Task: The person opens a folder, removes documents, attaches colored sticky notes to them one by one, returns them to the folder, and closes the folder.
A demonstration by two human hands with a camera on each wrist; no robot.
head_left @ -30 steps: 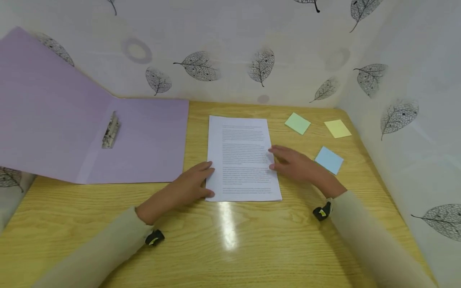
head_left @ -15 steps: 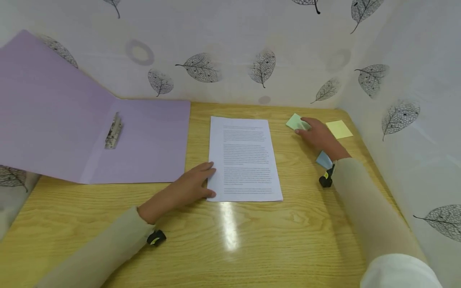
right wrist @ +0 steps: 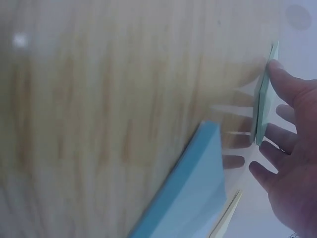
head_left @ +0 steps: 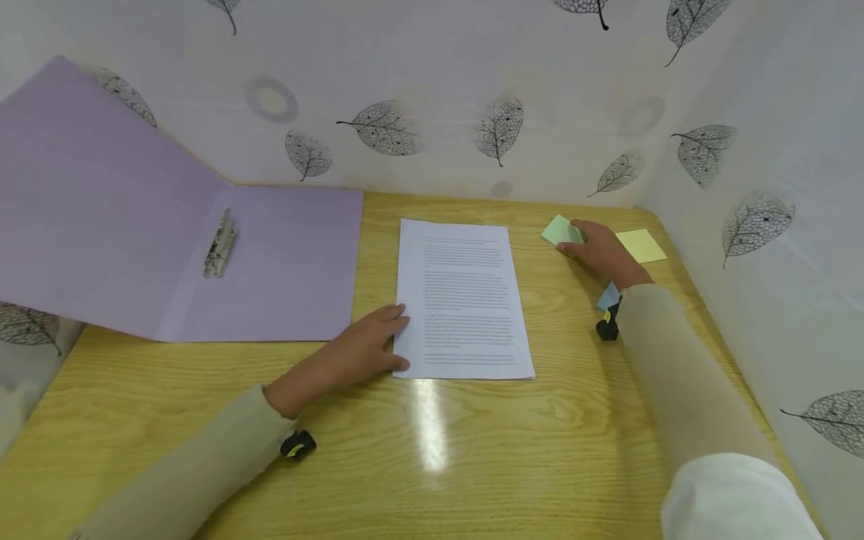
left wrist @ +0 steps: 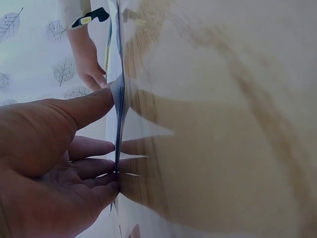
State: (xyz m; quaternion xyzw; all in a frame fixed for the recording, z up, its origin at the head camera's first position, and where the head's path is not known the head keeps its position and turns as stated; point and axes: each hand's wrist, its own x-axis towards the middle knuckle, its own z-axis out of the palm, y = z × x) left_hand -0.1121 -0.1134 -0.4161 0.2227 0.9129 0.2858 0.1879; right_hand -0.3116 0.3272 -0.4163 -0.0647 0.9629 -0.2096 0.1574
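A stack of printed white paper [head_left: 466, 300] lies in the middle of the wooden table in the head view. My left hand [head_left: 364, 349] rests at its left edge, thumb and fingertips spread along the side. At the back right, my right hand [head_left: 607, 253] pinches a light green sticky note pad [head_left: 556, 228] between thumb and fingers. The right wrist view has the thumb at one end of the green pad and a finger at the other. Beneath the right wrist a blue sticky note pad [right wrist: 190, 183] is partly hidden in the head view.
An open purple folder [head_left: 297, 262] with a metal clip [head_left: 220, 246] lies on the left, its cover raised against the leaf-patterned wall covering. Beyond the right hand is a yellow sticky note pad [head_left: 643, 246]. The wall covering borders the table [head_left: 472, 457] at the back and right.
My right hand has left the paper stack's right edge, reached up and right to the green sticky note pad, and closed on it. My left hand stays at the paper's left edge.
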